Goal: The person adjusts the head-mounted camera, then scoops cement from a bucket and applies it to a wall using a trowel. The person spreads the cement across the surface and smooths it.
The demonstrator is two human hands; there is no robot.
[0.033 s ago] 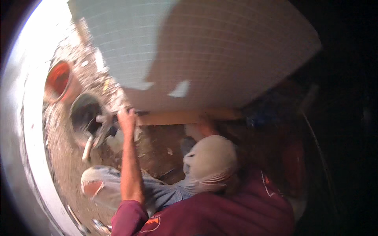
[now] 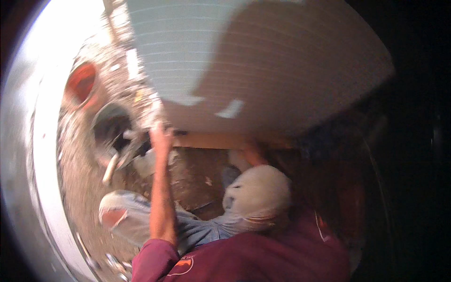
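A large pale panel with a grid of lines [image 2: 183, 51] leans in front of me, partly in shadow. A wooden strip [image 2: 211, 140] runs along its lower edge. My left hand [image 2: 162, 136] is closed at the panel's lower left corner, beside the strip's left end; its fingers are blurred. A small dark piece beside those fingers is too unclear to name. My right hand [image 2: 253, 152] reaches to the strip's underside, right of its middle. Shadow and blur hide its fingers.
On the dirt at left stand an orange bucket [image 2: 81, 87] and a dark grey bucket [image 2: 110, 131] with a pale handle [image 2: 111, 169] at its rim. My bent knees in torn jeans [image 2: 117, 211] are close below the panel. A white edge [image 2: 44, 164] curves along the far left.
The view has shifted a little, so the panel, buckets and my arms appear farther right. Both hands stay at the panel's lower edge.
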